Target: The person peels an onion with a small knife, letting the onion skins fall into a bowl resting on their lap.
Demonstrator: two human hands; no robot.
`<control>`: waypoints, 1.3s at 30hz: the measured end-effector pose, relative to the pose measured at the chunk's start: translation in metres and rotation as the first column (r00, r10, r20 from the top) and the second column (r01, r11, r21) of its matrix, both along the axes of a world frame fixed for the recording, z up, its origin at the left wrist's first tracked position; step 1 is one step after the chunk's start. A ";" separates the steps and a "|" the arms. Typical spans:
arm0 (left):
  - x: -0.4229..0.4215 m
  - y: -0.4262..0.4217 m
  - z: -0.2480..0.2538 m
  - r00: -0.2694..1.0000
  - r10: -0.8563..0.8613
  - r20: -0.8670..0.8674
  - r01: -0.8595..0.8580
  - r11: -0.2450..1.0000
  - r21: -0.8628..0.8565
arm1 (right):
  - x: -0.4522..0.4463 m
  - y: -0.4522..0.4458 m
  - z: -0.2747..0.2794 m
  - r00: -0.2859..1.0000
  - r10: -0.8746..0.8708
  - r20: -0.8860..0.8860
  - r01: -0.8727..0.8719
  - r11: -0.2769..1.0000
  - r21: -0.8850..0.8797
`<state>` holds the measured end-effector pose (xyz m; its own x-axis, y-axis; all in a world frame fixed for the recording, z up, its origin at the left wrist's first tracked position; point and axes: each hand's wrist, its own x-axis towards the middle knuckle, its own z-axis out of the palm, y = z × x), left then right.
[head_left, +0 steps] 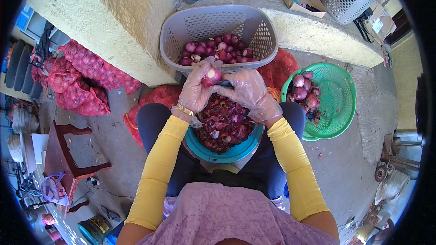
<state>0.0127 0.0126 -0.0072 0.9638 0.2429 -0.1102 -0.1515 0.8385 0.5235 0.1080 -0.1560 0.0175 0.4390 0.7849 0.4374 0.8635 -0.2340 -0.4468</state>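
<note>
My left hand point(193, 90), in a clear plastic glove, is closed around a red onion point(211, 78) with a pale cut end facing up. Gloved the same way, my right hand point(249, 90) is closed beside it on a small dark tool point(223, 83), mostly hidden by the fingers. Both hands are over a teal basin point(217, 157) heaped with onion skins point(222, 127). Just beyond them stands a grey perforated basket point(218, 13) holding several peeled onions point(222, 51).
To the right, a green colander point(347, 104) holds several unpeeled onions point(300, 91). Red mesh sacks point(75, 86) of onions lie at left, with more sacks point(278, 70) behind the basin. A wooden table point(68, 163) stands at lower left. A low ledge point(309, 31) borders the back.
</note>
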 end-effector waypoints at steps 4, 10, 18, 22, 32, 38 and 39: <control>0.000 0.005 0.000 0.999 0.040 -0.024 -0.039 0.999 0.019 | -0.003 -0.001 0.009 0.998 0.057 -0.041 -0.057 0.998 0.006; 0.002 0.013 -0.003 0.996 0.081 0.049 -0.086 0.988 0.128 | -0.007 0.003 0.012 0.947 -0.032 -0.320 0.088 0.983 0.161; 0.002 -0.003 0.003 0.996 -0.063 0.061 0.061 0.997 0.042 | -0.003 0.010 0.003 0.933 0.129 -0.337 0.016 0.918 0.396; 0.000 -0.003 0.004 0.993 -0.097 0.073 0.091 0.992 0.082 | -0.004 0.015 -0.005 0.820 0.093 -0.564 0.158 0.911 0.380; -0.003 0.000 0.008 0.987 -0.129 0.100 0.101 0.965 0.243 | -0.001 0.012 -0.002 0.835 0.000 -0.550 0.222 0.915 0.337; -0.001 -0.005 0.005 0.985 -0.154 0.073 0.119 0.928 0.354 | 0.004 0.011 -0.010 0.820 -0.033 -0.571 0.212 0.945 0.249; -0.001 -0.005 0.004 0.986 -0.150 0.075 0.111 0.919 0.379 | 0.003 0.011 -0.011 0.820 -0.033 -0.572 0.212 0.945 0.250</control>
<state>0.0121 0.0080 -0.0036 0.9909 0.1185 0.0631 -0.1222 0.6018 0.7892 0.1115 -0.1451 0.0068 0.7589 0.5846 0.2868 0.4206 -0.1039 -0.9013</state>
